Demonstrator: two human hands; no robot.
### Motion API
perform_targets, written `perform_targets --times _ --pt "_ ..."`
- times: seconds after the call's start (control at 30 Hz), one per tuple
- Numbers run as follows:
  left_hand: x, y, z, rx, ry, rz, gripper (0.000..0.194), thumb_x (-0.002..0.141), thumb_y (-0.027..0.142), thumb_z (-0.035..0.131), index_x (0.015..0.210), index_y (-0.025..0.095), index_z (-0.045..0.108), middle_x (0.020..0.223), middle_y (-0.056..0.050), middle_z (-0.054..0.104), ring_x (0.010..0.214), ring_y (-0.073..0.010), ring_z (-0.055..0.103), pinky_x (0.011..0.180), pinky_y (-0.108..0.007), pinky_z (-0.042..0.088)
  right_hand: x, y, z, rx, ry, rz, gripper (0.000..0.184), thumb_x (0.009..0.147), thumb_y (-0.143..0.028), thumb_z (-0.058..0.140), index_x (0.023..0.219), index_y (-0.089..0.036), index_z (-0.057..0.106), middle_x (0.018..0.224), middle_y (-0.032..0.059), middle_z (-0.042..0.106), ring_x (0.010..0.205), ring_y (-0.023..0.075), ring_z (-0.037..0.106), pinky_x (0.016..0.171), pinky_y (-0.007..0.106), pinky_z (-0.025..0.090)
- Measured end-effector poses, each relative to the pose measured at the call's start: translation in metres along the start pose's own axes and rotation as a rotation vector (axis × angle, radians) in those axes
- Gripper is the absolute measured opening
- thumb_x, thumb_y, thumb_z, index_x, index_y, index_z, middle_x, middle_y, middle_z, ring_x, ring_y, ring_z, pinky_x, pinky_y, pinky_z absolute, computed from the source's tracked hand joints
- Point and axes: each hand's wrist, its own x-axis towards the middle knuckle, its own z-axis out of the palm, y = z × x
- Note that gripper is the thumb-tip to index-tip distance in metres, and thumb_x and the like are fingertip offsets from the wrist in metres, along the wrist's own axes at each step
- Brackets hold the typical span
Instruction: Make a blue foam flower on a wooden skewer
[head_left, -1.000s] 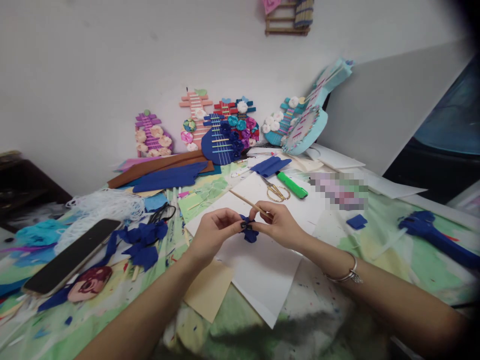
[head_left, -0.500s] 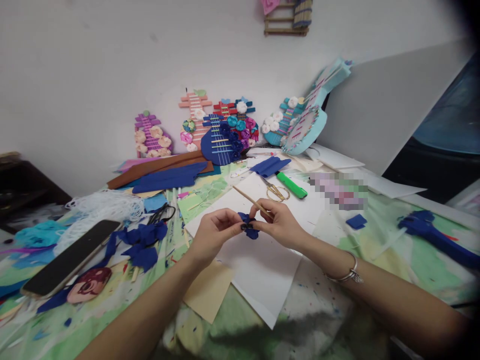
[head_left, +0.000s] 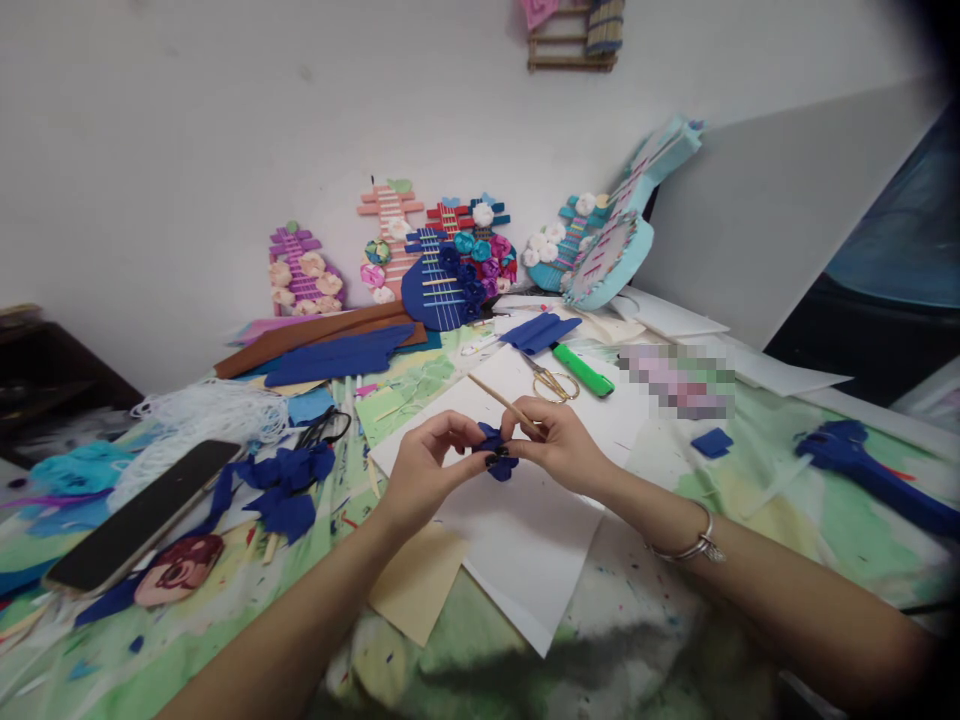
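Observation:
Both my hands meet over white paper (head_left: 536,570) at the middle of the table. Between their fingertips is a small dark blue crepe-paper flower (head_left: 501,468), its petals partly covered. My left hand (head_left: 431,460) pinches its left side between thumb and fingers. My right hand (head_left: 559,445) pinches the right side and also keeps a thin wooden stick (head_left: 495,392) tucked in its fingers, pointing up and left. Gold-handled scissors (head_left: 555,384) and a green utility knife (head_left: 585,370) lie just beyond my hands. A small blue paper piece (head_left: 712,442) lies to the right.
Decorated guitar-shaped crafts (head_left: 435,285) lean along the wall. At left are a phone (head_left: 146,515), white yarn (head_left: 217,410) and blue crepe scraps (head_left: 289,490). A blue glue gun (head_left: 885,475) lies at right. A tan card (head_left: 420,580) is near the front.
My left fingers have shifted slightly on the blue flower, with the index finger lifted and more arched. The stick stays in my right hand, barely moved.

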Motion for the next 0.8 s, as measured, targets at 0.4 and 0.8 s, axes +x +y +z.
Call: perform_targets --times 0.4,0.8 --pt "-0.0038 -0.0029 0.0027 0.069 -0.116 0.049 0.018 0.073 0.025 0.069 0.085 0.015 0.060 0.083 -0.005 0.062 0.080 -0.0168 0.058 0.077 -0.031 0.046 0.0031 0.0059 0.0009 0.263 -0.123 0.207 0.013 0.063 -0.021 0.072 0.069 -0.015 0.061 0.053 -0.0060 0.044 0.050 0.0075 0.032 0.049 0.023 0.024" --pt "-0.0032 0.0040 0.0020 -0.003 -0.186 0.017 0.012 0.069 0.017 0.064 0.069 0.016 0.052 0.073 -0.002 0.050 0.071 -0.0142 0.048 0.065 -0.026 0.040 0.0027 0.0067 0.0031 0.284 -0.123 0.270 0.018 0.061 -0.025 0.074 0.068 -0.015 0.060 0.059 -0.0024 0.054 0.053 0.0084 0.040 0.051 0.023 0.033"
